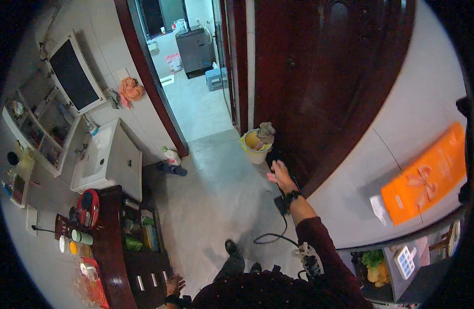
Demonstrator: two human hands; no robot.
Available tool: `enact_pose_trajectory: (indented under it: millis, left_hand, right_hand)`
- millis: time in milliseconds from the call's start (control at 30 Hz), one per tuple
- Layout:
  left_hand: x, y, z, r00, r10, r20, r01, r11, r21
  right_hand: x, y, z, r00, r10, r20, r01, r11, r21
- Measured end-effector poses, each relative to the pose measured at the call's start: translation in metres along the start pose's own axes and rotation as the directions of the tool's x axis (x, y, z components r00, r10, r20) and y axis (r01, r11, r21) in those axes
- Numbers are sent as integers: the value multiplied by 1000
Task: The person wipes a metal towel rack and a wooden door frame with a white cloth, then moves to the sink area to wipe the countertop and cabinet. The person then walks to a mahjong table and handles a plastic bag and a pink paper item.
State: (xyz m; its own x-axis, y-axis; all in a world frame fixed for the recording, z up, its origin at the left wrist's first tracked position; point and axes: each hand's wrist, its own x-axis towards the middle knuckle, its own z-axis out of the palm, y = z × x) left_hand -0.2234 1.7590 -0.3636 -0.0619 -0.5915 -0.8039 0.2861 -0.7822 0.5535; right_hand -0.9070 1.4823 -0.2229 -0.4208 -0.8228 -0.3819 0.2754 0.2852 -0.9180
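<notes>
My right hand [281, 177] is stretched forward at the end of a dark red sleeve, its fingers apart and nothing visible in them. In the picture it appears just below a white waste bin [256, 154] with a yellow liner and a crumpled grey-brown thing at its rim. The dark brown wooden door [325, 77] rises beyond that hand. Low at the left, my left hand [175, 285] hangs by the dark wooden cabinet [115, 270], beside its drawer handles, with fingers spread and nothing held. Each wrist wears a black strap; a cable [271, 236] trails by my right arm.
An open doorway leads to a tiled room with a washing machine [194, 52] and a blue stool [217, 79]. Slippers [172, 169] and a white bottle [171, 156] sit by the left jamb, near the washbasin [99, 158]. An orange bag [426, 177] hangs on the right wall.
</notes>
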Motion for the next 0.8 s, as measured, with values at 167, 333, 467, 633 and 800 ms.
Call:
enact_pose_trajectory:
  millis: [167,333,467,633,800]
  left_hand:
    - [74,26,39,997,-8,-75,-3,989,-150]
    - [206,167,124,848,58,526,121,946,-299]
    - [248,268,218,878,299,374,-388,902,190]
    - [265,298,272,728,613,308,-668,533,519]
    - [279,244,232,705,658,265,-321,-38,946]
  right_hand:
    - [25,140,-58,955,289,63,-288,957,-34]
    - [13,154,-129,772,597,-218,-616,787,-27]
    - [46,107,-146,818,500,-284,-525,851,-11]
    - [141,112,-149,853,450,-262,-466,885,3]
    - [273,154,-114,752,598,277,-655,723,219]
